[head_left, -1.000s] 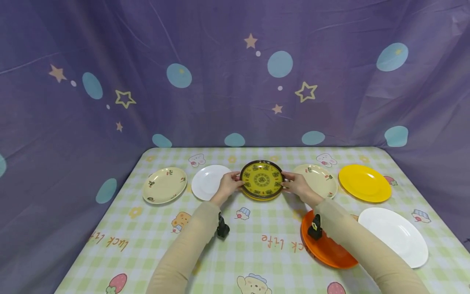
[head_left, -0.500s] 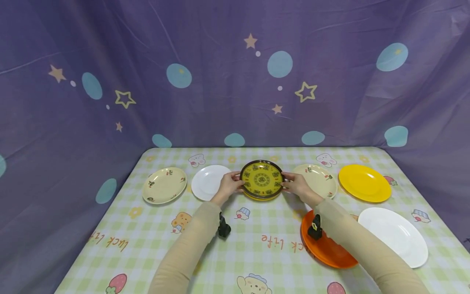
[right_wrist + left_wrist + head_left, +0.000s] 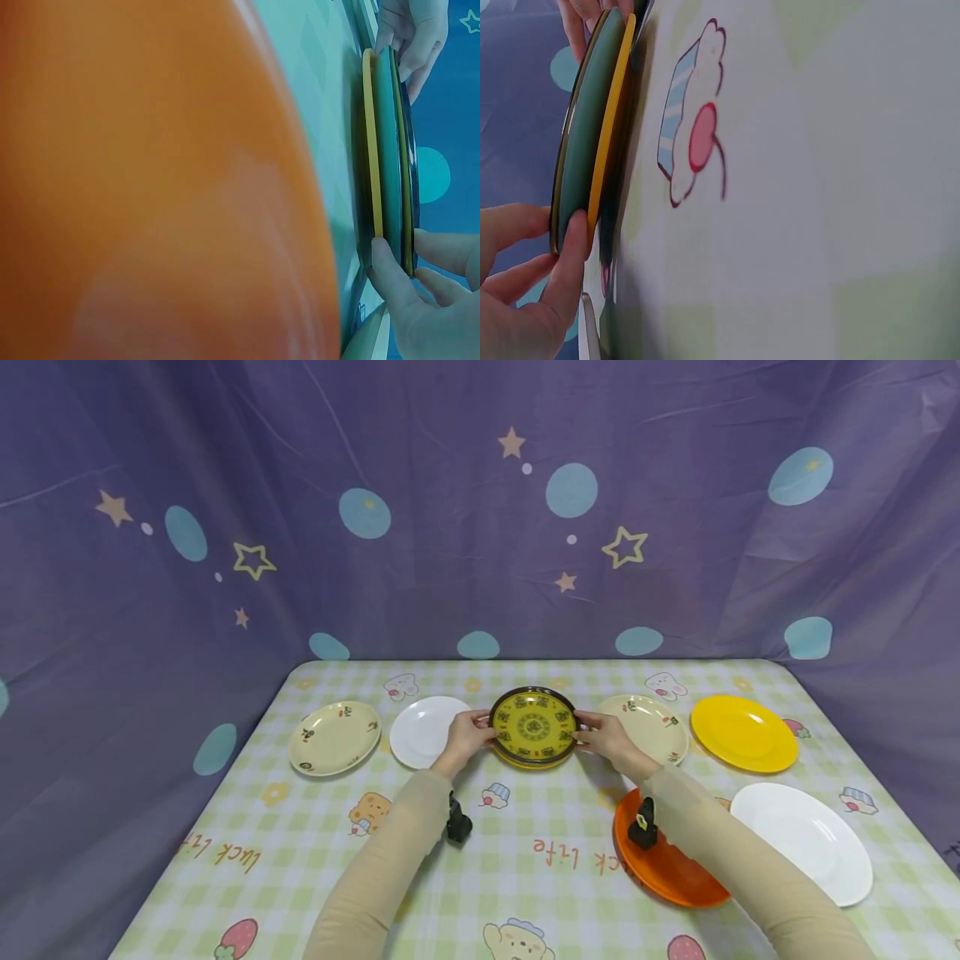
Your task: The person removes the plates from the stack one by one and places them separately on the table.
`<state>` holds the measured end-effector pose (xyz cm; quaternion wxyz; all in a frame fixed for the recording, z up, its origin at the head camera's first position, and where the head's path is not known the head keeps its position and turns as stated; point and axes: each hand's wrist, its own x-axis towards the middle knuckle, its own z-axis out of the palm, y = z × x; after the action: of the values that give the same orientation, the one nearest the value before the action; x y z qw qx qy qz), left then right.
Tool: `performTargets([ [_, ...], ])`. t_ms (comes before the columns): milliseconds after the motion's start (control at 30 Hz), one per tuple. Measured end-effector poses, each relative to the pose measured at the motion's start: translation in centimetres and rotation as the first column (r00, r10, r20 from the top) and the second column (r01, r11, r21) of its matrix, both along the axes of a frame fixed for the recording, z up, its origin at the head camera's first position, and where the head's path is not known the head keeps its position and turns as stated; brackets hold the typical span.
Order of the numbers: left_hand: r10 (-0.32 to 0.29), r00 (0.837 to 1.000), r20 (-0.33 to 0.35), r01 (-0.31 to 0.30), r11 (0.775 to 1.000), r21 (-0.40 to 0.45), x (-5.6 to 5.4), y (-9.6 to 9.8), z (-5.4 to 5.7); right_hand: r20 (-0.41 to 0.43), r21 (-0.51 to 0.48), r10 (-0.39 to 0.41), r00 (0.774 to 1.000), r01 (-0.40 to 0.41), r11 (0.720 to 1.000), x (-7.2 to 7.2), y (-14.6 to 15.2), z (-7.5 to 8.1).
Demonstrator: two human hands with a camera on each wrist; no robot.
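Left hand (image 3: 467, 739) grasps the plate stack (image 3: 534, 727) at its 9 o'clock edge; right hand (image 3: 611, 742) grasps it at 3 o'clock. The top plate (image 3: 534, 714) is patterned yellow with a dark rim; a lower yellow plate (image 3: 611, 120) shows beneath. Head view, from stack centre: small white plate (image 3: 422, 732), then left cream plate (image 3: 336, 739), at 9; right cream plate (image 3: 651, 727), then flat yellow plate (image 3: 744, 734), at 3; large white plate (image 3: 802, 839) near 4; orange plate (image 3: 660, 864) between 4 and 5; purple curtain (image 3: 480, 577) at 12.
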<state>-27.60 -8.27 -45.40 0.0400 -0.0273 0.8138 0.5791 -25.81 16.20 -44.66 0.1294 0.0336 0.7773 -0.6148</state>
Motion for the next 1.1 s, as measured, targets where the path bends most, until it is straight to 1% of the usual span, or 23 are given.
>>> performTargets([
  [100, 0.001, 1.000, -0.008, -0.001, 1.000, -0.024, -0.06, -0.02, -0.01, -0.002, 0.000, 0.004, 1.000, -0.004, 1.000, 0.09, 0.00, 0.12],
  [267, 0.004, 1.000, -0.020, -0.005, 0.999, -0.036, -0.07, 0.00, -0.05, -0.003, -0.007, 0.007, 1.000, -0.007, 1.000, 0.11, 0.01, 0.14],
  [500, 0.032, 0.999, -0.005, -0.032, 0.999, -0.017, -0.08, -0.07, 0.05, -0.006, -0.009, 0.002, 1.000, -0.002, 1.000, 0.02, -0.07, -0.11],
  [733, 0.042, 0.999, 0.015, -0.042, 0.999, 0.010, -0.02, -0.24, 0.20, -0.033, -0.014, -0.005, 0.999, 0.004, 1.000, -0.01, -0.05, -0.33],
  [933, 0.056, 0.998, 0.004, -0.056, 0.998, 0.032, 0.10, -0.52, 0.31, -0.038, -0.006, 0.003, 0.999, -0.003, 1.000, 0.06, 0.00, -0.26],
  [1100, 0.056, 0.998, -0.012, -0.056, 0.998, 0.029, 0.18, -0.72, 0.28, -0.048, 0.026, -0.006, 0.999, 0.007, 1.000, 0.00, -0.04, -0.32],
])
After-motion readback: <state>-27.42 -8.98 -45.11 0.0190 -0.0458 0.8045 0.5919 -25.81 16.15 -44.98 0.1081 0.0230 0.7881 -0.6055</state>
